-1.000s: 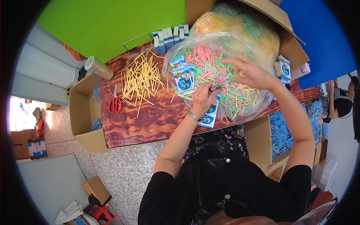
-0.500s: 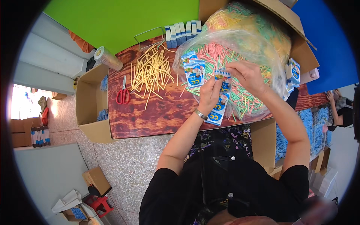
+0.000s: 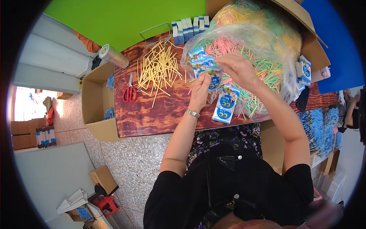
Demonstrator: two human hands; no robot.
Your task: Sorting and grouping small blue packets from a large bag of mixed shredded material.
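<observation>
My left hand is closed on a small blue-and-white packet, held upright above the table. My right hand reaches across from the right, its thumb and fingers pinched together by the packet's upper edge. Whatever sits in that pinch is too small to make out. Just beyond the left hand lie more packets of the same kind. Nearer me, a joined pair of packets rests by the table's front edge. Under and beyond the right hand spreads a heap of thin pink, green and yellow sticks in a clear plastic bag.
Left of the hands are loose pale-yellow sticks and red-handled scissors on the wood-patterned table. Blue-and-white bundles line the back. An open carton stands at the left. Another person is at far right.
Both hands have shifted left with the packet, toward the farther packets. The joined pair near the front edge now shows more fully. The whole view has shifted slightly.
</observation>
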